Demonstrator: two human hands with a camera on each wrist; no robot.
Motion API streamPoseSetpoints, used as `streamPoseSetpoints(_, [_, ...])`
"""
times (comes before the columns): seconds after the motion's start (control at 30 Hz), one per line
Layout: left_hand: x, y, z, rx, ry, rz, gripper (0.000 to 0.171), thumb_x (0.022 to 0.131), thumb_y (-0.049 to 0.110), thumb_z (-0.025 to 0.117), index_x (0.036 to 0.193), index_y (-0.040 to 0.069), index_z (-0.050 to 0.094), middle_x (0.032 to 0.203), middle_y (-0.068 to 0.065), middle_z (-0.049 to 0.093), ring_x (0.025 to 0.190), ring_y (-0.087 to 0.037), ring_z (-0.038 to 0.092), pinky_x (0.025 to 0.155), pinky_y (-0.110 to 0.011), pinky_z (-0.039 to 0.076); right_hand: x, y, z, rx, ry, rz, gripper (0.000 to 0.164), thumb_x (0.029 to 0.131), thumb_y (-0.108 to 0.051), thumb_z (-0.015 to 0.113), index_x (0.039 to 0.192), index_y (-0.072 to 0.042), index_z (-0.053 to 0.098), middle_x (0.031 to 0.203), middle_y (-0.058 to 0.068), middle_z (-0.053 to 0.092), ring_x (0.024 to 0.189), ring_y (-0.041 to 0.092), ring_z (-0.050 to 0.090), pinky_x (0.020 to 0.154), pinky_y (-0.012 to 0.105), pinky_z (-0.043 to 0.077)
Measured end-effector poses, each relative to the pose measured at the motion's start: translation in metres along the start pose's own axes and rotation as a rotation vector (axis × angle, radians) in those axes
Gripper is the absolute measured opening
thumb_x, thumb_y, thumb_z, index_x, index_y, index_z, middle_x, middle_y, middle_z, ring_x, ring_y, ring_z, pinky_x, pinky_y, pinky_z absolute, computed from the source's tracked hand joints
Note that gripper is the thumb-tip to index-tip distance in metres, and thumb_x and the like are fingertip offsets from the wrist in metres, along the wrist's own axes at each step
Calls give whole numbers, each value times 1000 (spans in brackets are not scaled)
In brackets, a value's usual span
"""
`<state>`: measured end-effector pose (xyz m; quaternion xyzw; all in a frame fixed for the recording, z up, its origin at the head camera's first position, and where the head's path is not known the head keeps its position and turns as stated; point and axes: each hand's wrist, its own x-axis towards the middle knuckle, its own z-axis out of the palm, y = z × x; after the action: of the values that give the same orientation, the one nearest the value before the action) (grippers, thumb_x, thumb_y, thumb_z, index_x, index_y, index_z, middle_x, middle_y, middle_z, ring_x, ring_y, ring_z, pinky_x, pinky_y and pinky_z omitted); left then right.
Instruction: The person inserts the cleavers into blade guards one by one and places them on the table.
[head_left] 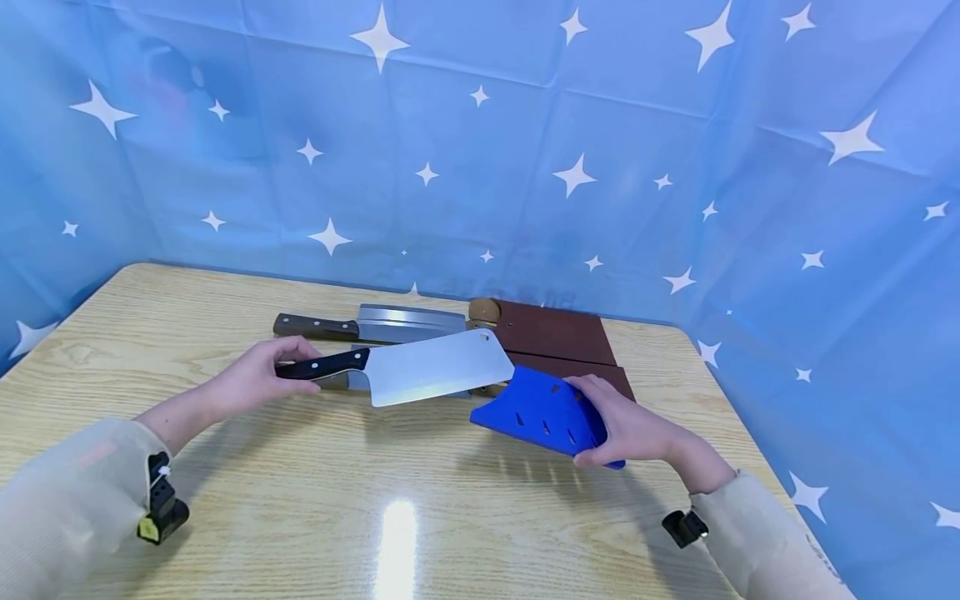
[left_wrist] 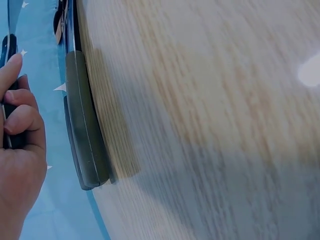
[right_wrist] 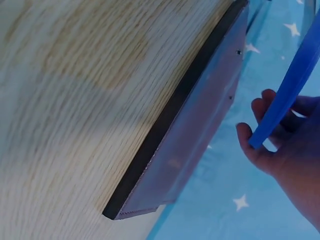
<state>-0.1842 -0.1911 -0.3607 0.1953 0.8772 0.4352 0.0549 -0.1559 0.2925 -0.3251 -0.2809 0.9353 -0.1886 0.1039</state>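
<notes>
Head view | cleaver (head_left: 438,367) points right, long axis crosswise | left fingers (head_left: 298,347) grip handle (head_left: 333,363), right fingers (head_left: 596,393) blue piece (head_left: 536,408)

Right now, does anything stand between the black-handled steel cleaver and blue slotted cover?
Nothing visible does: the left hand holds the cleaver, its blade end near the cover in the right hand. The other knives lie on the wooden table.

The black-handled steel cleaver (head_left: 442,368) is above the wood-grain table (head_left: 262,517). The left hand (head_left: 273,375) is on the cleaver's handle, left of the blade. Right of the cleaver: flat blue perforated piece (head_left: 536,404), its right end in the right hand (head_left: 626,421). Behind the cleaver: brown-handled steel knife (head_left: 408,318). Behind and right: flat dark-brown sheaths (head_left: 558,331).
</notes>
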Motion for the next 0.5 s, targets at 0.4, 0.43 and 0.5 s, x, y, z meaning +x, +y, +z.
streamPoseSetpoints(0.4, [0,-1,0,-43,-57,-17,32,78,11,73,106,5,61,108,-15,66,90,0,58,73,-23,48,0,1,-1,-32,-1,8,96,65,-40,78,141,-5,30,134,10,41,119,27,41,86,43,45])
streamPoseSetpoints(0.43, [0,-1,-1,-44,-61,-17,32,78,10,73,107,5,61,109,-15,66,90,0,58,74,-23,48,0,1,-1,-34,-2,10,97,65,-39,78,142,-5,30,134,10,41,120,26,41,87,43,45])
streamPoseSetpoints(0.5, [-1,-1,-1,-60,-75,-23,32,78,10,73,107,4,61,109,-16,66,90,-1,59,73,-23,48,0,1,-2,-46,-6,3,97,65,-40,78,142,-4,30,134,11,41,119,26,41,86,43,45])
